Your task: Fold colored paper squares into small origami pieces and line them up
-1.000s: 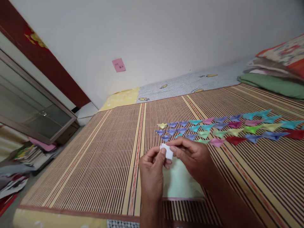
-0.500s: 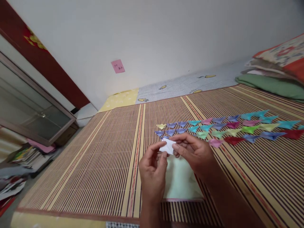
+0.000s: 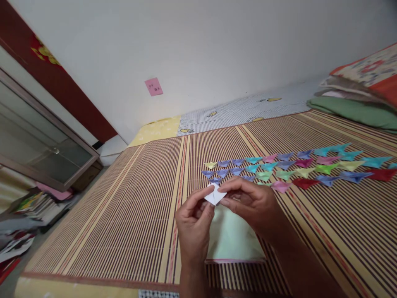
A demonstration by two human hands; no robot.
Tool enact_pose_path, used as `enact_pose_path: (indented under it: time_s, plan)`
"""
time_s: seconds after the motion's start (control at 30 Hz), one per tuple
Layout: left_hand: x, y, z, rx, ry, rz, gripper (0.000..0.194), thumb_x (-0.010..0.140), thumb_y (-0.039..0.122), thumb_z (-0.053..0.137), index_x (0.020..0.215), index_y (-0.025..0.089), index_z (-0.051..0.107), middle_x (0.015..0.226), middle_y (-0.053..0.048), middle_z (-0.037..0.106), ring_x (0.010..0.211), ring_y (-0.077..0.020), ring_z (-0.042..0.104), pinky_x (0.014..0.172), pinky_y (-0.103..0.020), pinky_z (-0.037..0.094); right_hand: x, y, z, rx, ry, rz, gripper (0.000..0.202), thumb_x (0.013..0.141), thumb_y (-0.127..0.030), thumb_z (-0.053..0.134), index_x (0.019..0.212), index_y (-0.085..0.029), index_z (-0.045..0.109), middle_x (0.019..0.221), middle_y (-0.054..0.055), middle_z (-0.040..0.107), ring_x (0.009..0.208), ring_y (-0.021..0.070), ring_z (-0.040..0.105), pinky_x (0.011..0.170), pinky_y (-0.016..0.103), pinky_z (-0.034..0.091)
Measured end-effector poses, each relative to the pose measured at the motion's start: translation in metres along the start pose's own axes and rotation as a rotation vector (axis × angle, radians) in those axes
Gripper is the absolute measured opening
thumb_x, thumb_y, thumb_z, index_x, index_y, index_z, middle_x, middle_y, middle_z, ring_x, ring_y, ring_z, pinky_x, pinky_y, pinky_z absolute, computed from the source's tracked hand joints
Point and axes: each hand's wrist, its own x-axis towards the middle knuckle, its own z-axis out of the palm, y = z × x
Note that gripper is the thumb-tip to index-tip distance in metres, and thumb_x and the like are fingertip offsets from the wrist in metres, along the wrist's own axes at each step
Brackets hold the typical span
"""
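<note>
A small folded white paper [image 3: 214, 196] is pinched between both hands, its shape now a diamond with a crease or slit down the middle. My left hand [image 3: 196, 217] grips its left side with thumb and forefinger. On the right edge, my right hand [image 3: 254, 203] holds it the same way, the other fingers curled behind. Below the hands lies a pale green pad or booklet [image 3: 237, 238] on the striped mat. Just beyond are rows of small folded paper shapes [image 3: 281, 186] in purple, blue, pink, green, yellow and red; my hands hide a few.
The striped mat [image 3: 124, 215] covers a bed against the wall. Folded bedding [image 3: 353, 111] is stacked at the far right. At left stand a glass-fronted cabinet [image 3: 46, 132] and a pile of books [image 3: 31, 203]. A pink note [image 3: 154, 87] is on the wall.
The white paper has been turned and now shows a diamond with a middle line. Both hands have shifted slightly left and the fingers have changed their hold.
</note>
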Motion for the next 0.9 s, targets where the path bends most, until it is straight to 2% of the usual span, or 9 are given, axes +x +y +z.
enact_pose_path:
  time_s: [0.17, 0.37, 0.5, 0.67, 0.8, 0.9]
  plan:
    - [-0.001, 0.002, 0.001, -0.003, 0.018, -0.016, 0.027, 0.083, 0.018, 0.080, 0.107, 0.030, 0.082, 0.103, -0.003, 0.080, 0.089, -0.0145, 0.074, 0.079, -0.022, 0.059, 0.000, -0.001, 0.002, -0.170, 0.060, -0.132, 0.015, 0.090, -0.011, 0.068, 0.093, -0.025, 0.074, 0.092, 0.001, 0.073, 0.089, 0.0166, 0.070, 0.079, 0.030, 0.056]
    - [-0.001, 0.005, 0.001, 0.085, 0.014, 0.073, 0.019, 0.085, 0.017, 0.077, 0.098, 0.029, 0.084, 0.099, -0.002, 0.079, 0.091, -0.0167, 0.073, 0.087, -0.028, 0.059, 0.002, 0.000, 0.001, -0.270, 0.085, -0.194, 0.017, 0.091, -0.008, 0.066, 0.093, -0.024, 0.072, 0.092, 0.000, 0.072, 0.090, 0.0153, 0.069, 0.081, 0.029, 0.053]
    - [0.002, 0.006, 0.002, 0.100, 0.002, 0.100, 0.014, 0.087, 0.016, 0.075, 0.093, 0.025, 0.083, 0.094, -0.003, 0.078, 0.091, -0.0177, 0.072, 0.083, -0.028, 0.059, 0.003, 0.001, 0.001, -0.226, 0.054, -0.154, 0.013, 0.092, -0.012, 0.066, 0.092, -0.023, 0.072, 0.093, 0.002, 0.071, 0.091, 0.0177, 0.069, 0.081, 0.032, 0.053]
    - [0.002, 0.004, 0.003, 0.095, 0.018, 0.050, 0.007, 0.087, 0.019, 0.075, 0.089, 0.022, 0.081, 0.093, -0.005, 0.077, 0.089, -0.0177, 0.072, 0.080, -0.027, 0.059, 0.003, 0.002, 0.005, -0.188, 0.077, -0.108, 0.010, 0.091, -0.014, 0.065, 0.089, -0.022, 0.071, 0.090, 0.003, 0.070, 0.087, 0.0183, 0.068, 0.077, 0.032, 0.053]
    - [-0.001, 0.002, 0.009, 0.108, 0.133, 0.008, 0.013, 0.082, 0.022, 0.080, 0.095, 0.022, 0.077, 0.086, -0.002, 0.075, 0.076, -0.0146, 0.071, 0.070, -0.023, 0.058, 0.001, 0.001, 0.009, -0.229, 0.127, -0.091, 0.012, 0.090, -0.013, 0.062, 0.089, -0.022, 0.070, 0.089, 0.003, 0.070, 0.083, 0.0179, 0.067, 0.074, 0.032, 0.052]
    - [-0.004, 0.001, 0.014, 0.144, 0.178, 0.036, 0.008, 0.084, 0.024, 0.079, 0.092, 0.022, 0.076, 0.085, 0.000, 0.074, 0.078, -0.0140, 0.071, 0.072, -0.023, 0.057, 0.001, 0.002, 0.011, -0.228, 0.164, -0.081, 0.011, 0.090, -0.014, 0.062, 0.088, -0.022, 0.070, 0.088, 0.002, 0.069, 0.083, 0.0178, 0.066, 0.075, 0.032, 0.052]
